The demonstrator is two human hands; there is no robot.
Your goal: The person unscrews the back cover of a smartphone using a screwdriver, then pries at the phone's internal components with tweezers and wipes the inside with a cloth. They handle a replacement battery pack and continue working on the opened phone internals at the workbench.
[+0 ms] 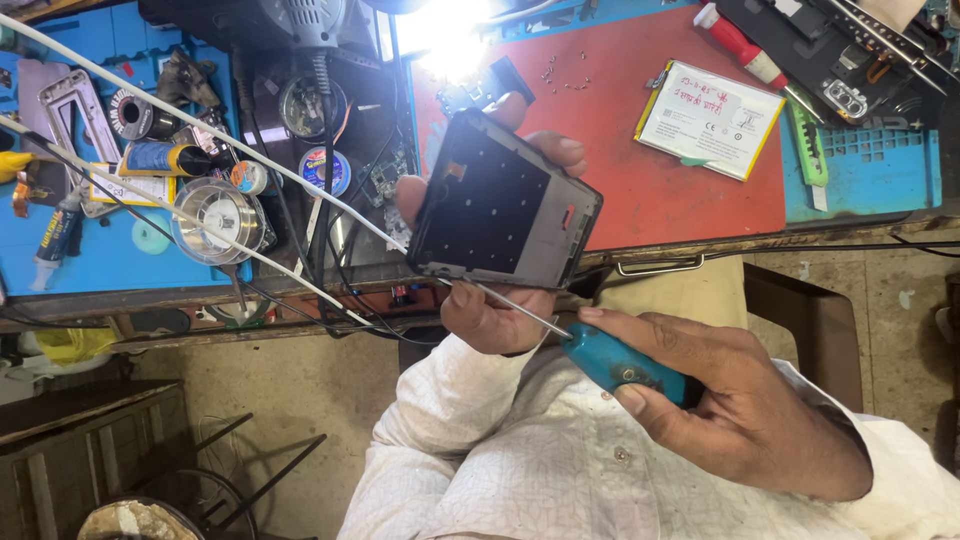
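Head view, one frame, looking down at two hands over the near edge of a cluttered worktop [690, 215].

Item 1: left hand [480, 300], closed around a phone frame [503, 205], thumb on one long edge, fingertips showing over the opposite edge. The frame is dark and rectangular, its inner face toward the camera, held tilted above the worktop's front edge.

Item 2: right hand [745, 400], gripping a screwdriver [600, 355] by its blue handle. The thin metal shaft runs up toward the lower edge of the phone frame; whether the tip touches it cannot be told.

Item 3: red mat [650, 190] on the worktop, behind the frame. On it lies a flat white battery [708, 118] with a yellow edge, well apart from the hands, and a scatter of small screws [565, 75].

Item 4: blue mat [90, 255] on the other side, carrying a clear solder spool [217, 220], small tubes and tins.

Item 5: white cables [200, 130] crossing diagonally over the blue mat toward the frame.

Item 6: white shirt sleeves [520, 460] at the bottom of the view.
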